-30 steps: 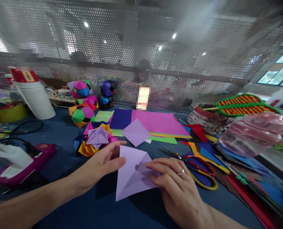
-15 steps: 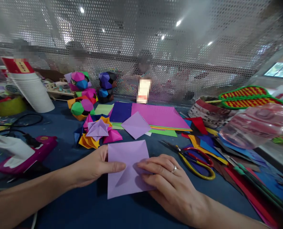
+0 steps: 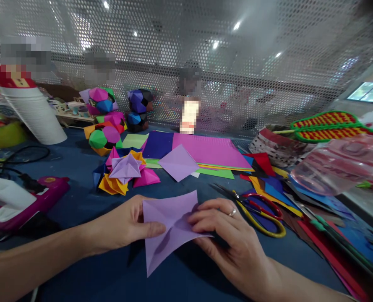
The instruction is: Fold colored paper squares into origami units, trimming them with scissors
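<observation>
Between my two hands is a square of light purple paper [image 3: 170, 222], creased and bent so its corners curl. My left hand [image 3: 139, 222] grips its left edge, thumb on top and the other fingers behind. At the right edge, my right hand [image 3: 227, 239] holds the sheet between thumb and fingers, a ring on one finger. Just beyond lies a second light purple paper square [image 3: 178, 162], flat on a magenta sheet [image 3: 208, 151]. Left of it sits a folded paper cluster [image 3: 126, 167] in purple, orange and magenta.
Scissors [image 3: 262, 214] with red and yellow handles lie right of my hands, among coloured paper scraps [image 3: 274, 193]. A magenta power strip [image 3: 48, 197] is at left, below stacked paper cups [image 3: 35, 113]. Folded paper balls [image 3: 103, 138] and a pink transparent container [image 3: 337, 167] stand farther back.
The purple square in my hands has gone from nearly flat to bent, its lower right corner lifted and its lower left corner pointing down. My right fingers have curled more at its edge.
</observation>
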### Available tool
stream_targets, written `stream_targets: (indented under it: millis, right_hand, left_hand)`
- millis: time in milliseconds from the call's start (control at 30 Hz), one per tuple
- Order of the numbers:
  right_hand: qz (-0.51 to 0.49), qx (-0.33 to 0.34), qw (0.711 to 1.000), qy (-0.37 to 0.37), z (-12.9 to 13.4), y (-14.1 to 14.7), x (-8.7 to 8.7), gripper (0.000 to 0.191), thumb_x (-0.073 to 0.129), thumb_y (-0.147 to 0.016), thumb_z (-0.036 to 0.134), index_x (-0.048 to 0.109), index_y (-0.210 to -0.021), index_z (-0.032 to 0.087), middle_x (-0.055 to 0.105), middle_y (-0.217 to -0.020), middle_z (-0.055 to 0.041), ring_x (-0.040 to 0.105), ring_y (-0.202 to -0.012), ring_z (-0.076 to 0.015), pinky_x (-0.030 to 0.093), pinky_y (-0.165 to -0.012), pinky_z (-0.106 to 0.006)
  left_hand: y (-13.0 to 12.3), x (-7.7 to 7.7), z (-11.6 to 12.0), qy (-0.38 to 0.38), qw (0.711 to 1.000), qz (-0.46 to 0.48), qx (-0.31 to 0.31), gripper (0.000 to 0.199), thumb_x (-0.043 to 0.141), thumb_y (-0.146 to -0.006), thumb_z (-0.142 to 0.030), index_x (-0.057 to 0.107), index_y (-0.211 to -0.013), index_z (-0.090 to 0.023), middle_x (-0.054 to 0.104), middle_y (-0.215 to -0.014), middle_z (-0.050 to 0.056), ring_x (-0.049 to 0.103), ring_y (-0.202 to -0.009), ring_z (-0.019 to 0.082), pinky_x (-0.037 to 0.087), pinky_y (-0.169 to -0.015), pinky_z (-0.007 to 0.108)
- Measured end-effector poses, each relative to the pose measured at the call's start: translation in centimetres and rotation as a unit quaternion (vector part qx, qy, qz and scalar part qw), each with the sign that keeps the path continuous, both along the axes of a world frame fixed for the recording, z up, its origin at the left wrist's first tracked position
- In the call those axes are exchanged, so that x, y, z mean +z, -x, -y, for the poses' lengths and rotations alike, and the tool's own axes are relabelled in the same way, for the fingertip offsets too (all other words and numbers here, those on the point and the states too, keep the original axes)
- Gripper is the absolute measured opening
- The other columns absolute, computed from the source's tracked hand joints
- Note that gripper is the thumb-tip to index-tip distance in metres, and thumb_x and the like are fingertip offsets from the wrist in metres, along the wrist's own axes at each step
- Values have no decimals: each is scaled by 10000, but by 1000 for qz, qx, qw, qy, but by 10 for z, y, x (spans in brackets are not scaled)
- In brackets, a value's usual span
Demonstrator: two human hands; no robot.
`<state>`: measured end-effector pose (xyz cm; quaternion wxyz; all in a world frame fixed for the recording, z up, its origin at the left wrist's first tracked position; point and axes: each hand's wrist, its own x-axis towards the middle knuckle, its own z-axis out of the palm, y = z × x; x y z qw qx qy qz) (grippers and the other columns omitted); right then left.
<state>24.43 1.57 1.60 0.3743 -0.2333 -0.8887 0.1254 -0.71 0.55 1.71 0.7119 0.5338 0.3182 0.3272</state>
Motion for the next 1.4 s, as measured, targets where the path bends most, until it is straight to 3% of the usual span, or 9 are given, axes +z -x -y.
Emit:
stream_targets:
  millis: [167, 367, 567, 733, 867, 1000, 1100, 1200, 1400]
  right_hand:
    - [13, -23, 1000, -7, 1, -3, -2, 98, 629, -944, 252, 651, -1033, 217, 556, -1237, -91, 531, -1156, -228, 436, -968, -385]
    - [27, -42, 997, 51, -3, -1, -6, 256, 696, -897, 274, 655, -1150, 263, 438, -1429, -102, 449, -1321, -274, 426, -1058, -435]
    - [5, 51, 986, 160, 2, 5, -5, 470, 736, -855, 226, 618, -1308, 263, 600, -1279, -107, 623, -1146, -221, 554, -936, -335]
    - [-98, 25, 974, 205, 2, 7, -2, 327, 744, -849, 206, 736, -1154, 324, 701, -1140, -43, 679, -1040, -190, 573, -889, -298]
    - [-145, -61, 958, 240, -7, 6, -2, 228, 725, -863, 235, 767, -1076, 306, 722, -1034, -34, 696, -963, -191, 580, -873, -317]
    - [-144, -74, 957, 241, -7, 5, -2, 229, 699, -884, 233, 754, -1099, 291, 709, -1086, -39, 679, -1018, -188, 557, -909, -308]
    - [-120, -29, 974, 191, -1, 5, -1, 293, 732, -868, 230, 730, -1149, 312, 711, -1108, -27, 660, -1046, -179, 540, -908, -283]
    - [-100, 9, 983, 152, 4, 5, 0, 344, 749, -858, 234, 704, -1191, 308, 701, -1151, -37, 644, -1048, -179, 534, -888, -282]
    - [-117, 16, 966, 230, 5, 7, 4, 401, 824, -782, 319, 681, -1153, 265, 672, -1088, -53, 653, -982, -193, 546, -839, -297]
  left_hand:
    - [2, 0, 0, 32, 999, 19, 24, 374, 787, -828, -261, 716, -1195, -263, 765, -1035, 27, 695, -956, 172, 536, -883, 264]
    - [0, 5, 2, 67, 995, 48, 63, 445, 841, -761, -206, 713, -1186, -245, 772, -996, 38, 706, -911, 162, 560, -826, 244]
    - [0, 1, 5, 44, 999, 22, 16, 382, 806, -801, -244, 706, -1168, -206, 756, -1014, 52, 693, -924, 177, 549, -837, 264]
    - [-5, 6, 6, 35, 997, 19, 70, 519, 757, -852, -357, 555, -1310, -218, 708, -1031, 64, 680, -952, 198, 566, -779, 258]
    - [-4, 6, 7, -65, 987, -11, 146, 592, 578, -961, -438, 272, -1453, -320, 629, -1174, 99, 667, -693, 155, 574, -575, 266]
    - [-1, 0, 14, -209, 960, -140, 123, 678, 612, -934, -225, 266, -1478, -434, 320, -1563, 97, 679, -930, 175, 595, -760, 292]
    - [0, -2, 16, -301, 924, -217, 92, 670, 653, -908, -188, 381, -1449, -475, 453, -1509, 10, 602, -1200, 221, 525, -984, 310]
    - [0, -2, 14, -390, 887, -231, 86, 652, 698, -881, -177, 476, -1417, -473, 568, -1421, -19, 555, -1283, 221, 447, -1084, 313]
    - [0, 2, 16, -398, 891, -199, 93, 571, 652, -899, -162, 545, -1366, -473, 635, -1367, -22, 612, -1230, 231, 470, -1057, 338]
